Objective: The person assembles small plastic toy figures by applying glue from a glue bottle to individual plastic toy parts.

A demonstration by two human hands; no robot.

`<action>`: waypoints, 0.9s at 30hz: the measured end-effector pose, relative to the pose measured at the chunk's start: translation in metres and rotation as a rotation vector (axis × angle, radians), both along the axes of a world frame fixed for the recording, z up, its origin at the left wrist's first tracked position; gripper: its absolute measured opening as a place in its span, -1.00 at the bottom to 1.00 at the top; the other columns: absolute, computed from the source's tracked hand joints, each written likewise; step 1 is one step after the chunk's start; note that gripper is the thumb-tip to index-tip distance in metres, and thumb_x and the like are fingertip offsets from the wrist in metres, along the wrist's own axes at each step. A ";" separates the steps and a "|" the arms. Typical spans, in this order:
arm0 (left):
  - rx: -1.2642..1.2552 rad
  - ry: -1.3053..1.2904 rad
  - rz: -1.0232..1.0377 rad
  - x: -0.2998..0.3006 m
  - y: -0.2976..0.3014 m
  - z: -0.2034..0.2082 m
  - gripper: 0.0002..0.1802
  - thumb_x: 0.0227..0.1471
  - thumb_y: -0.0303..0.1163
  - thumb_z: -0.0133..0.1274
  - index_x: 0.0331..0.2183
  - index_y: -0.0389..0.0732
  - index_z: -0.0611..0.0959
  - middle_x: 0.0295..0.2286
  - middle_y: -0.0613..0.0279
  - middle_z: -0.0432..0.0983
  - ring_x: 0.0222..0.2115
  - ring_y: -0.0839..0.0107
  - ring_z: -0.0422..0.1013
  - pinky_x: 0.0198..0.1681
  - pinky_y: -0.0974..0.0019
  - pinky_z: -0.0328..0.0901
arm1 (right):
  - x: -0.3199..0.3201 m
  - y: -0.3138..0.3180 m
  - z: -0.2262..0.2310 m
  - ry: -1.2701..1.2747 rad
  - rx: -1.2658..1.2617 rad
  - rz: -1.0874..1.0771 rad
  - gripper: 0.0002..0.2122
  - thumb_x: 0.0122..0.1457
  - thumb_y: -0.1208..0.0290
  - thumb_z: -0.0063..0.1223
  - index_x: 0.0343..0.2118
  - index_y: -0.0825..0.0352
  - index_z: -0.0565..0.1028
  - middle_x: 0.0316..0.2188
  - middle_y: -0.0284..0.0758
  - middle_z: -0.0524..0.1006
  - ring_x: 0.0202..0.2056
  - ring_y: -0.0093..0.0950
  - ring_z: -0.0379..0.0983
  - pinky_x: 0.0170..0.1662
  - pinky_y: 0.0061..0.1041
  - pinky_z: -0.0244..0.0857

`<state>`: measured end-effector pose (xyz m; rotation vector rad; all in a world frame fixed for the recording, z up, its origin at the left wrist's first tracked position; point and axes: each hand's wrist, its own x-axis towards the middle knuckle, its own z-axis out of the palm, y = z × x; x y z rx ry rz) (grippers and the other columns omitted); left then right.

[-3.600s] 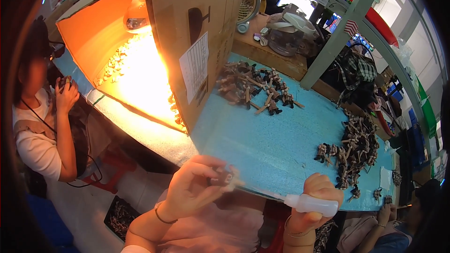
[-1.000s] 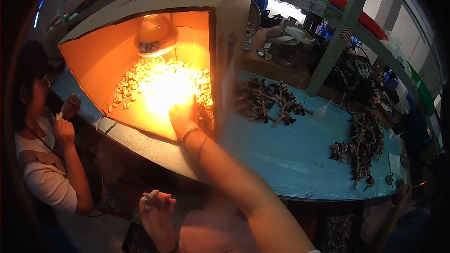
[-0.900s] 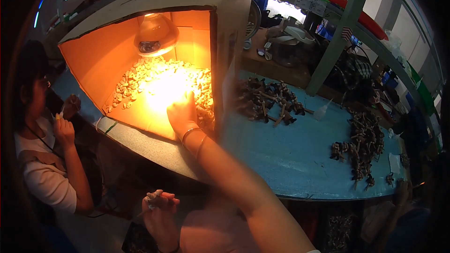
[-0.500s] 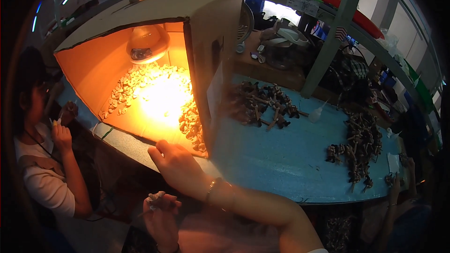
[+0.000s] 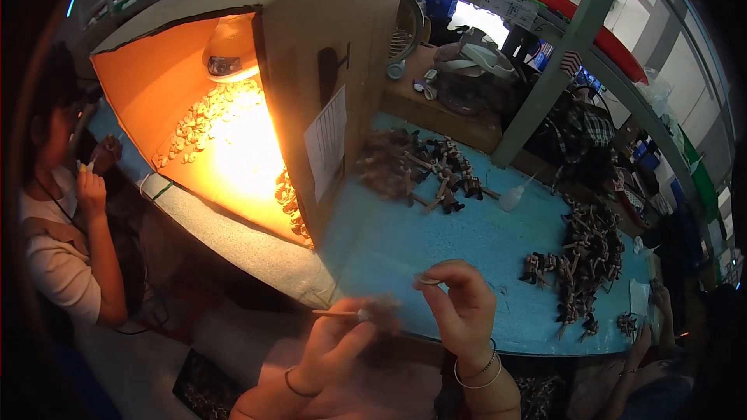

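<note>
Left hand [image 5: 331, 354]: holding blurred dark figure [image 5: 382, 317] with stick [image 5: 334, 313], near side of table [image 5: 436, 241] | Right hand [image 5: 467, 309]: pinching small pale piece [image 5: 427, 280], apart from figure; pair not joined | Heaped figures [image 5: 591, 253], right and far, completeness unclear | Loose pale bits [image 5: 189, 129] in lit box [image 5: 152, 70], left

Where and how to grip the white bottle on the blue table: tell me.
Best by the bottle's wide body, probably from the near side, with the right hand once free of the small piece: the thin spout points up and right in view; a stick lies close left.
</note>
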<state>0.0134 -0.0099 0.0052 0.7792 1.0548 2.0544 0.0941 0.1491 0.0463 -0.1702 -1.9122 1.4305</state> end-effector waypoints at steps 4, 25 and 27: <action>0.006 -0.062 -0.114 0.008 0.011 -0.001 -0.62 0.11 -0.47 -0.18 0.00 -0.21 0.30 -0.12 -0.04 0.39 -0.20 0.28 0.41 -0.15 0.30 0.28 | 0.009 0.006 0.005 0.030 0.052 -0.027 -0.82 -0.02 0.69 0.05 -0.30 0.39 0.47 -0.37 -0.24 0.52 -0.33 -0.44 0.46 -0.29 -0.54 0.33; -0.061 -0.038 -0.177 0.013 0.008 0.002 -0.62 0.09 -0.57 -0.21 -0.01 -0.27 0.31 -0.29 0.05 0.52 -0.28 0.37 0.43 -0.26 0.42 0.28 | 0.020 0.018 0.008 0.045 0.518 0.138 -0.72 -0.17 0.68 0.08 -0.31 0.32 0.50 -0.32 -0.26 0.55 -0.31 -0.33 0.49 -0.29 -0.47 0.35; -0.060 -0.051 -0.176 0.014 0.008 0.001 -0.63 0.09 -0.56 -0.21 -0.02 -0.29 0.32 -0.29 0.05 0.52 -0.29 0.39 0.44 -0.27 0.43 0.28 | 0.021 0.019 0.008 0.056 0.565 0.145 -0.72 -0.17 0.67 0.08 -0.30 0.33 0.49 -0.31 -0.23 0.54 -0.30 -0.32 0.49 -0.29 -0.47 0.36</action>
